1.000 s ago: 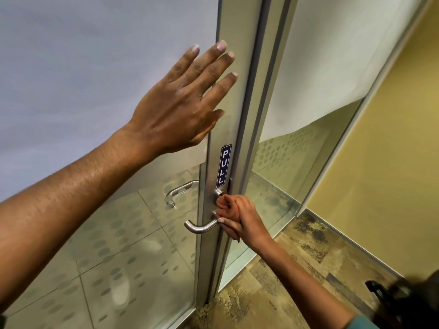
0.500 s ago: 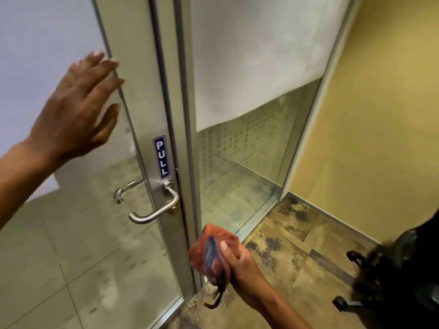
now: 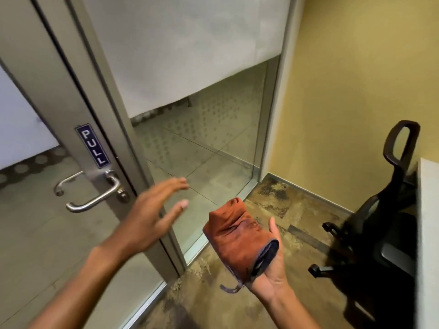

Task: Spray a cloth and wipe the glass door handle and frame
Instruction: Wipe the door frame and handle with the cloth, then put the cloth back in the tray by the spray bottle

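Note:
A folded orange cloth [image 3: 237, 241] with a dark blue edge lies in my right hand [image 3: 273, 274], which is palm up and holds it low at centre right, away from the door. My left hand [image 3: 152, 217] hovers blurred with fingers spread, holding nothing, just right of the steel lever handle [image 3: 95, 198]. The handle sits on the grey metal door frame [image 3: 59, 98] under a blue PULL sign [image 3: 93, 146]. No spray bottle is in view.
A fixed glass panel [image 3: 209, 138] with frosted film stands right of the door. A yellow wall [image 3: 356, 91] closes the corner. A black office chair [image 3: 384, 233] and a white desk edge [image 3: 430, 233] stand at the right. The floor is mottled brown carpet [image 3: 273, 198].
My left hand came off the glass and dropped down to the right of the handle. My right hand drew the cloth back from the door and turned palm up. The view swung right.

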